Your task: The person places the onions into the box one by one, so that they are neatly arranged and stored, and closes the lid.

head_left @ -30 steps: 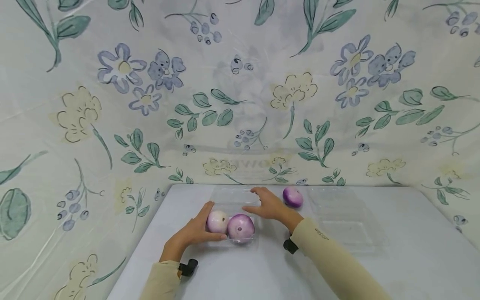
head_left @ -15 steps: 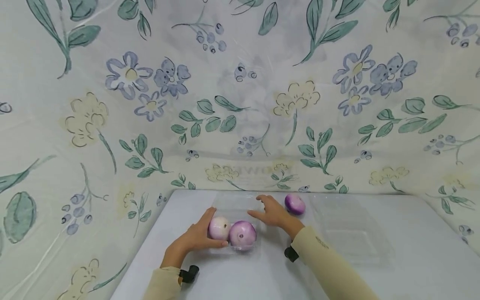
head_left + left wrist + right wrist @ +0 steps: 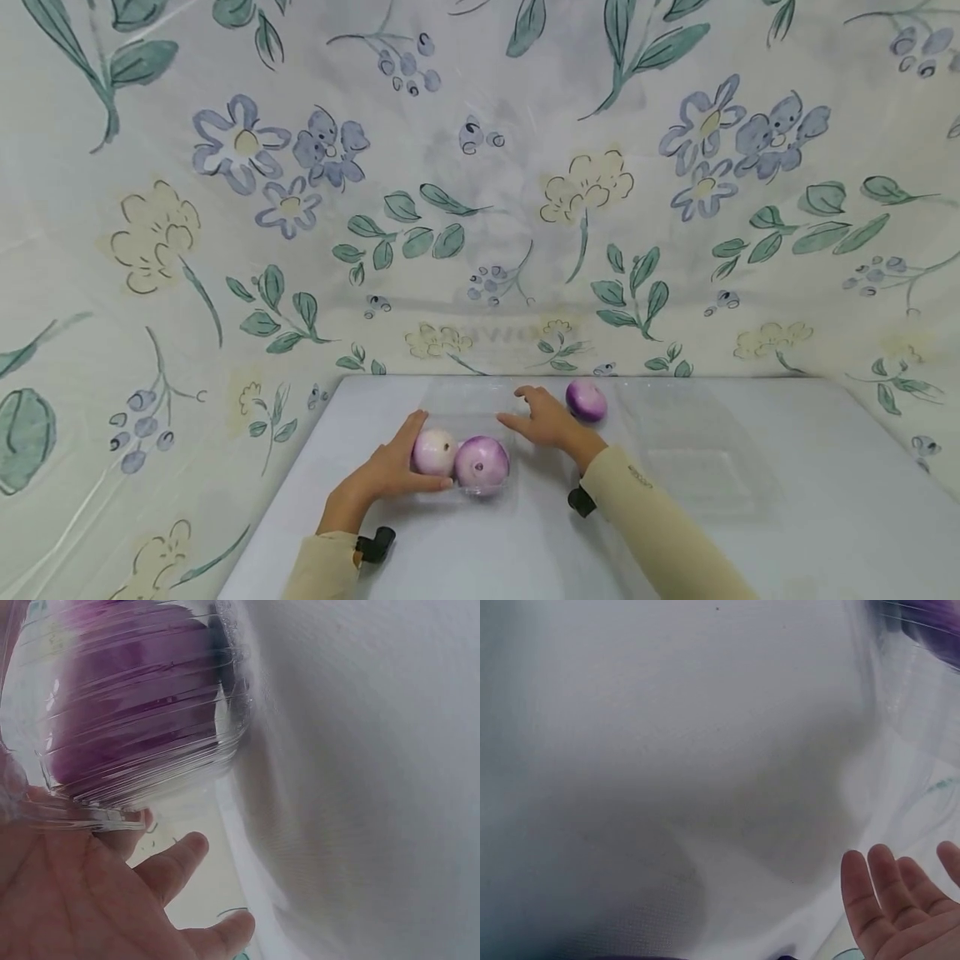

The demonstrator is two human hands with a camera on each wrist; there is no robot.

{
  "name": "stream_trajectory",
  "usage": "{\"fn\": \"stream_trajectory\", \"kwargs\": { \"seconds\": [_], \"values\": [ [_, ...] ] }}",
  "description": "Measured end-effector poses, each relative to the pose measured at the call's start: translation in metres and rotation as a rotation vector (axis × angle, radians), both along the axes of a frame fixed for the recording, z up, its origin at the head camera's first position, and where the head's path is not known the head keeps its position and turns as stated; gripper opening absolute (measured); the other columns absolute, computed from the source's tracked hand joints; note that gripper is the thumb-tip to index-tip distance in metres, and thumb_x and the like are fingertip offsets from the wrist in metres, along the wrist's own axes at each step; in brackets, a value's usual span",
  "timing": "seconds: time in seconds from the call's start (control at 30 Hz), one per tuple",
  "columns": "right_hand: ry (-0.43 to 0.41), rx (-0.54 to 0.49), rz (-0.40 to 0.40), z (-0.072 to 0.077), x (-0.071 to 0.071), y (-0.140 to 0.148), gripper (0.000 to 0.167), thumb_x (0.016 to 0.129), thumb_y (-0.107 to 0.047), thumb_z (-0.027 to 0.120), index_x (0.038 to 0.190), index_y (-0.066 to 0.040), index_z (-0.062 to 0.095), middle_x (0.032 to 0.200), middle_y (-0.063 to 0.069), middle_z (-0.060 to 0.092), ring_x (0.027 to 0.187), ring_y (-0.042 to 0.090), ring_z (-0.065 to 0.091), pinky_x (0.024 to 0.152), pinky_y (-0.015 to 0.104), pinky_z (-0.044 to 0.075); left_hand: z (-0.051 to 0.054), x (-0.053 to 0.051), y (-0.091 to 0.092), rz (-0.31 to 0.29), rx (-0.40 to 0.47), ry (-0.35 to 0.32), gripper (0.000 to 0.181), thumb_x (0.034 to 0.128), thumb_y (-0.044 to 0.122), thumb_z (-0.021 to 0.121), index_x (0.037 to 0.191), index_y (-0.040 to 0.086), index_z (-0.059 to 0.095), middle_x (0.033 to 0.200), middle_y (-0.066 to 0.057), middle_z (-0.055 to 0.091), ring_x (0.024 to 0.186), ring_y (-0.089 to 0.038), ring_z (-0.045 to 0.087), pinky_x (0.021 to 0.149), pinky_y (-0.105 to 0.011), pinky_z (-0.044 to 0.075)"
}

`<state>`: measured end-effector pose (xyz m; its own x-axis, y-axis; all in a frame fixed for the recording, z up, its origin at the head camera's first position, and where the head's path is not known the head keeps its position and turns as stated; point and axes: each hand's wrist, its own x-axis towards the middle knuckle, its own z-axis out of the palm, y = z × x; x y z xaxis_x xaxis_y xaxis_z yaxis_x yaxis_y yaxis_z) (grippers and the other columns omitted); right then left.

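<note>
Two peeled onions sit side by side in a clear plastic container: a pale onion [image 3: 434, 452] and a purple onion [image 3: 482, 463]. My left hand [image 3: 390, 465] holds the left end of the container [image 3: 476, 492], thumb along the front and fingers at the back. In the left wrist view, the ribbed container wall [image 3: 142, 750] shows purple onion behind it, its rim against my left hand [image 3: 90, 900]. My right hand [image 3: 551, 423] hovers right of the container, thumb and fingers spread, holding nothing. In the right wrist view, that hand [image 3: 911, 915] appears beside the clear plastic.
Another purple onion [image 3: 587, 401] lies behind my right hand on the white table [image 3: 540, 542]. A second clear plastic container [image 3: 701, 475] stands on the right side. Behind the table hangs a floral sheet [image 3: 480, 250].
My right hand has shifted slightly right, away from the container. The left hand and the onions hold their places; the head view has bobbed slightly.
</note>
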<state>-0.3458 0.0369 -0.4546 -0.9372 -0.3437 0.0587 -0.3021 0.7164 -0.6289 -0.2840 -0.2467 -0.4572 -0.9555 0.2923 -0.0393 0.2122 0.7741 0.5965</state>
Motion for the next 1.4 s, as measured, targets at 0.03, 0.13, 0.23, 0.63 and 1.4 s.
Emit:
{"fn": "stream_trajectory", "kwargs": {
  "seconds": [0.03,0.13,0.23,0.63,1.4],
  "values": [
    [-0.002,0.001,0.003,0.000,-0.001,0.000,0.063,0.095,-0.048,0.060,0.136,-0.001,0.051,0.129,0.021,0.059,0.121,0.033,0.058,0.102,0.047,0.047,0.000,0.000,0.000,0.002,-0.001,0.001,0.123,0.0693,0.055,0.084,0.157,0.002,0.015,0.163,-0.022,0.018,0.146,-0.042,0.031,0.111,-0.076,0.014],
    [-0.007,0.003,0.005,-0.001,-0.002,-0.002,0.064,0.095,-0.048,0.060,0.136,-0.001,0.051,0.129,0.021,0.059,0.121,0.033,0.058,0.103,0.048,0.047,0.001,0.000,0.000,0.003,0.004,0.004,0.123,0.0689,0.054,0.085,0.157,0.002,0.015,0.163,-0.021,0.020,0.145,-0.042,0.032,0.110,-0.076,0.015],
    [-0.008,0.002,-0.001,-0.003,-0.002,-0.002,0.064,0.095,-0.048,0.059,0.137,-0.001,0.051,0.130,0.021,0.059,0.122,0.034,0.057,0.104,0.048,0.046,0.001,0.000,0.000,0.003,0.005,0.009,0.123,0.0685,0.054,0.085,0.156,0.001,0.016,0.162,-0.021,0.022,0.144,-0.041,0.034,0.110,-0.076,0.017],
    [-0.060,-0.015,-0.051,-0.005,-0.004,-0.004,0.065,0.096,-0.052,0.056,0.137,-0.001,0.051,0.133,0.021,0.059,0.127,0.035,0.054,0.108,0.049,0.043,-0.001,0.000,0.000,0.004,0.034,-0.017,0.124,0.0693,0.051,0.085,0.157,0.003,0.013,0.164,-0.019,0.017,0.147,-0.040,0.029,0.112,-0.074,0.014],
    [-0.094,-0.005,-0.119,-0.006,-0.012,-0.008,0.070,0.095,-0.056,0.054,0.134,0.001,0.053,0.129,0.023,0.062,0.123,0.036,0.057,0.105,0.050,0.045,-0.002,0.001,0.000,0.025,0.060,-0.050,0.125,0.0676,0.053,0.086,0.159,0.010,0.013,0.165,-0.016,0.015,0.143,-0.043,0.034,0.112,-0.067,0.028]
  ]
}}
